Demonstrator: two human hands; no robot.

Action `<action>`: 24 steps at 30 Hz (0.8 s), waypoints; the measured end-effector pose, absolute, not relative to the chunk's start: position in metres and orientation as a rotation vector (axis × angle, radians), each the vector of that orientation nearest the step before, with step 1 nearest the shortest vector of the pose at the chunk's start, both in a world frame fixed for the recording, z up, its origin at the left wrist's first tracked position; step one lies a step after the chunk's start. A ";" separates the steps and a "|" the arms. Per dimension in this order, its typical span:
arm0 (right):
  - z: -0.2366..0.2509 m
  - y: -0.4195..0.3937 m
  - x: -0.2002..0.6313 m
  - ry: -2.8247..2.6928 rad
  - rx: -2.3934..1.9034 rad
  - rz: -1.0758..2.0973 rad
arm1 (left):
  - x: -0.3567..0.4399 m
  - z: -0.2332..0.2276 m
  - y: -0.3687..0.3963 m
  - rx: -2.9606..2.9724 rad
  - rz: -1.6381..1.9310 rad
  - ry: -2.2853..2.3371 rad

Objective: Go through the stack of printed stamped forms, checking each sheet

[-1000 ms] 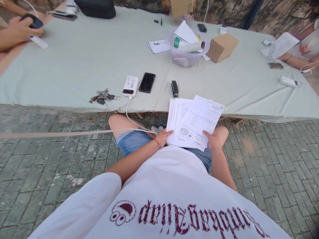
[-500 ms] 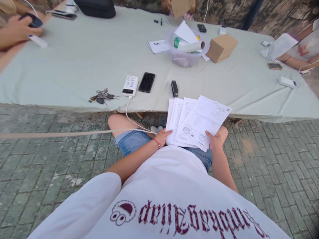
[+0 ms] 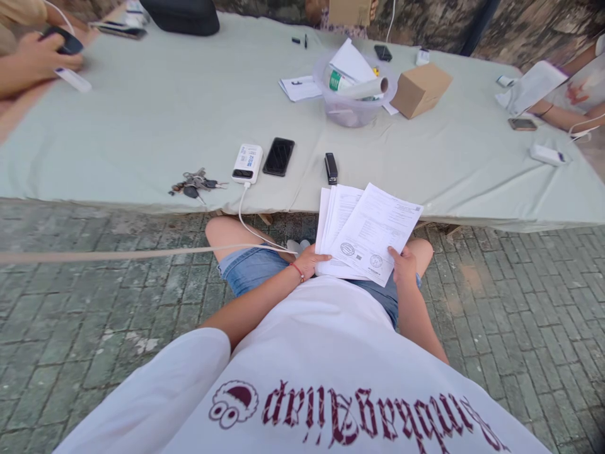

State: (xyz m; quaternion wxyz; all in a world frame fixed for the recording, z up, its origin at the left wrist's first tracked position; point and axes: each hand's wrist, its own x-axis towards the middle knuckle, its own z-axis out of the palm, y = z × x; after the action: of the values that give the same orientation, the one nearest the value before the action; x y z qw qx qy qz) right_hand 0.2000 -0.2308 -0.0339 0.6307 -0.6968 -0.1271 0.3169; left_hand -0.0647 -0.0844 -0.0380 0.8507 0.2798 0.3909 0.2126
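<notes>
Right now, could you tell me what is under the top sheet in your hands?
Under the top sheet lie more printed sheets, fanned out to its left, held by both hands. Their count and most of their print are covered.

The right hand [image 3: 404,265] has drawn the fanned papers [image 3: 366,230] back into a tighter stack.

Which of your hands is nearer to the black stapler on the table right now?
Left. The left hand holds the paper stack at its near-left edge, almost straight below the stapler. The right hand holds the stack's right side, farther off to the right.
</notes>
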 end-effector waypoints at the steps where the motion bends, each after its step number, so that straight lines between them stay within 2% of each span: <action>1: -0.035 -0.233 0.204 -0.279 -1.604 0.691 | -0.065 -0.038 -0.084 0.588 0.447 0.821; 5: -0.036 -0.239 0.216 -0.218 -1.625 0.583 | -0.065 -0.038 -0.084 0.583 0.447 0.830; 14: -0.017 -0.232 0.205 -0.308 -1.584 0.853 | -0.065 -0.039 -0.083 0.588 0.464 0.864; 24: -0.013 -0.204 0.200 -0.407 -1.772 0.827 | -0.064 -0.042 -0.082 0.547 0.455 0.890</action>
State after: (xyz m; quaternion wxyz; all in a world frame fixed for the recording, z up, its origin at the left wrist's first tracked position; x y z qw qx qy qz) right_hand 0.2000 -0.2035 -0.0129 0.5414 -0.7460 -0.1713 0.3480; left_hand -0.0645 -0.0822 -0.0421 0.8422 0.2588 0.4212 0.2153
